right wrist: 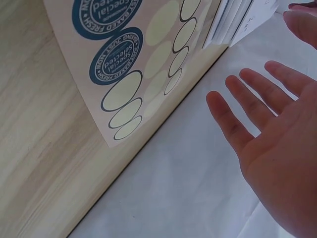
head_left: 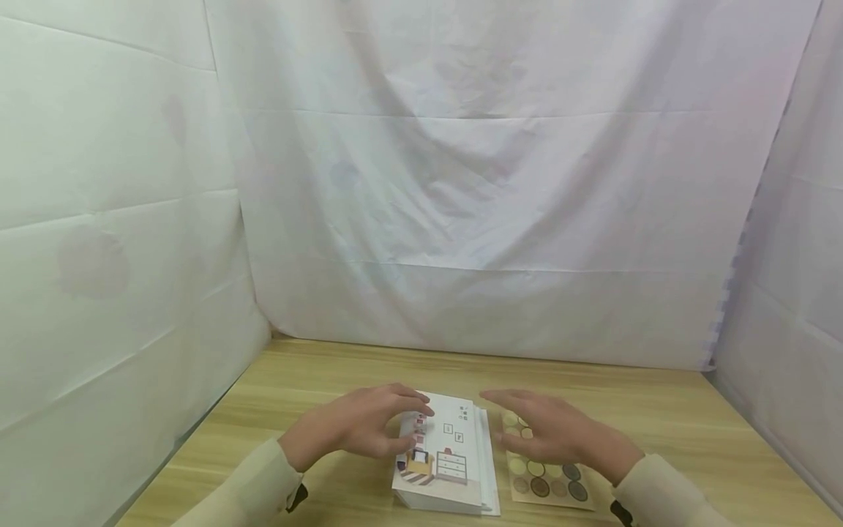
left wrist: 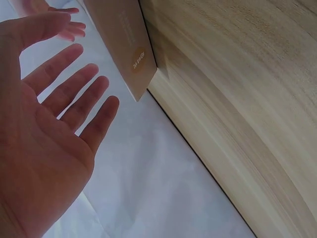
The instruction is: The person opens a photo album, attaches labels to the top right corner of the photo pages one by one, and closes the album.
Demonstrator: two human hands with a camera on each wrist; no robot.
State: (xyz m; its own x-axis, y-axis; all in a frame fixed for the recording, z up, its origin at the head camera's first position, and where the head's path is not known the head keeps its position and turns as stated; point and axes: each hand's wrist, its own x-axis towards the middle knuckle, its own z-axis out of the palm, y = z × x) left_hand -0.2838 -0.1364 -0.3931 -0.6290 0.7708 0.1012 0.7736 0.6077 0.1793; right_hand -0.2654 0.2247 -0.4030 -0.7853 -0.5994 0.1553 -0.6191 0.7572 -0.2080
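Observation:
A white stack of flat printed card or boxes [head_left: 454, 432] lies on the table, its top drawn with a chair and a chest of drawers. Over its left edge hangs my left hand [head_left: 362, 421], fingers spread and lightly bent; whether they touch it I cannot tell. A tan side face [left wrist: 130, 47] with an orange mark shows in the left wrist view. To the right of the stack is my right hand [head_left: 549, 428], fingers loose, holding nothing. It is above a sheet of round stickers [head_left: 549, 499], cream and dark blue, seen closer in the right wrist view.
The wood-grain table [head_left: 316, 373] reaches back to a white cloth curtain [head_left: 474, 219]. More white cloth hangs at the left side [head_left: 118, 293] and at the right side [head_left: 784, 256].

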